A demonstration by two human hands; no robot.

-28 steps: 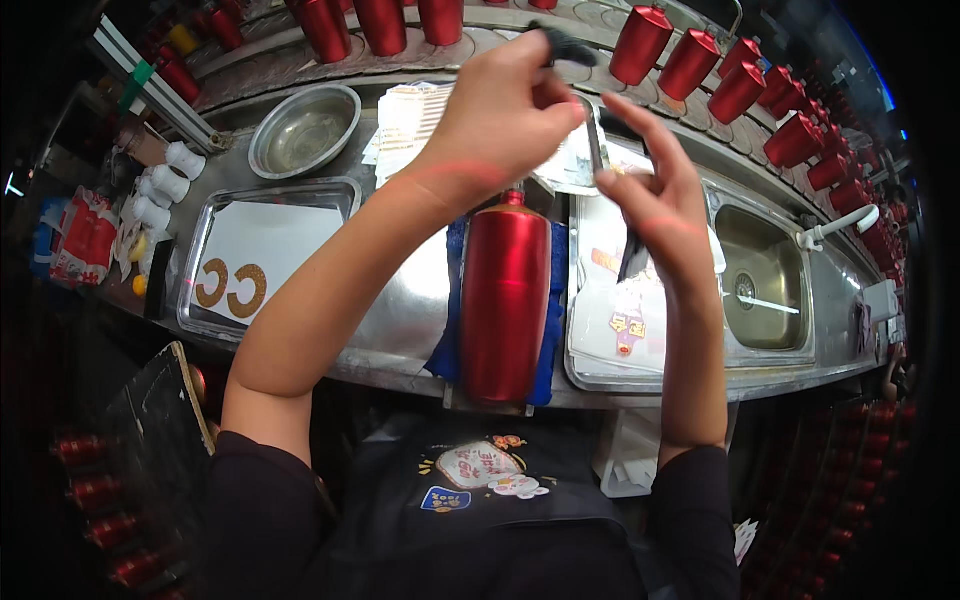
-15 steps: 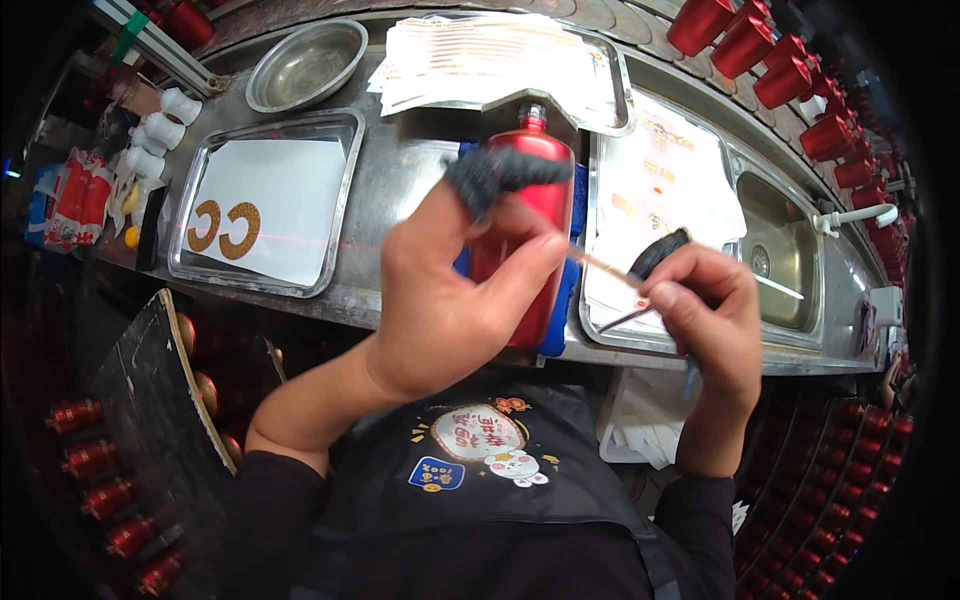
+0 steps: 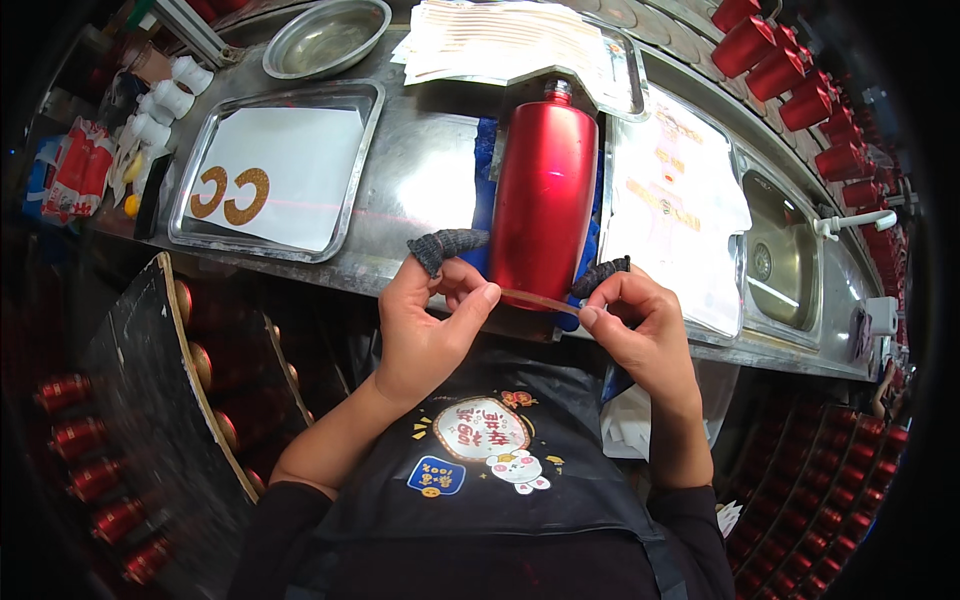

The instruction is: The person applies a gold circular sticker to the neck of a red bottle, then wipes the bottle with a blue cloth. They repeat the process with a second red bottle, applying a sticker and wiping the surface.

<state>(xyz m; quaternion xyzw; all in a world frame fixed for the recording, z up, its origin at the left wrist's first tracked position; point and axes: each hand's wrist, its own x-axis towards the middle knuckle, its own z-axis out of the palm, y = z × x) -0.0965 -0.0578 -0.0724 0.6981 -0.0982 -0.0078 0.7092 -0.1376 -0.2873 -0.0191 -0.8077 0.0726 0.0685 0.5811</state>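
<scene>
A glossy red bottle (image 3: 545, 190) lies in front of me, its neck pointing away and its base toward me. Across the base end runs a thin, semi-transparent brownish strip (image 3: 540, 299), stretched between my hands. Its left end is pinched by the thumb and fingers of my left hand (image 3: 425, 325), just left of the bottle. My right hand (image 3: 645, 330) pinches the other end, beyond the bottle's right side. Each index finger wears a dark cloth finger sleeve. Whether the strip touches the bottle, I cannot tell. A blue cloth (image 3: 484, 185) shows on both sides of the bottle.
A metal tray (image 3: 352, 190) on the left holds white paper and two gold C-shaped pieces (image 3: 245, 196). Behind are a metal bowl (image 3: 325, 38) and stacked printed sheets (image 3: 490, 40). Rightward lie more sheets (image 3: 670, 220) and a sink (image 3: 785, 250). Red bottles (image 3: 745, 45) line the far right.
My left hand has come down and left from in front of the bottle. My right hand has shifted left. The strip, slanted before, now spans the bottle's base nearly level.
</scene>
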